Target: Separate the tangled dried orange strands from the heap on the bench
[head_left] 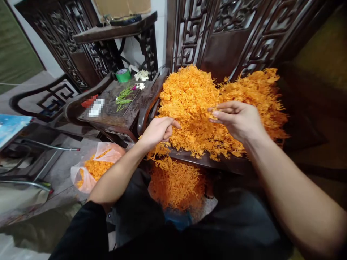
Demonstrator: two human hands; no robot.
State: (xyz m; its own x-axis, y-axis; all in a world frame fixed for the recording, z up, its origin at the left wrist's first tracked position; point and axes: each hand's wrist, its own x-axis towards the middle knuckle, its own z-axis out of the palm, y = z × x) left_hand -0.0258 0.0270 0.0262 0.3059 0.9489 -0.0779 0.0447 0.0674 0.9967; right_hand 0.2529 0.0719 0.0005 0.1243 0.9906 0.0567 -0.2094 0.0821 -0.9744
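A big heap of orange branching artificial sprigs [189,94] covers the seat of a dark wooden chair in front of me. My right hand [238,117] is over the heap, its thumb and fingertips pinched on a small orange sprig [214,109]. At the heap's left edge is my left hand [161,130], with the index finger pointing right and the other fingers curled. What those curled fingers hold, if anything, is hidden. Just below that hand, loose orange strands [160,151] hang over the seat edge. More orange sprigs [176,184] fill a blue container [177,217] between my legs.
To the left, a second wooden chair [105,90] holds a green tape roll [123,75], green stems [124,97] and white flowers [141,75]. A pink plastic bag [110,153] with orange pieces sits on the floor. Carved wooden panels [225,47] stand behind the heap.
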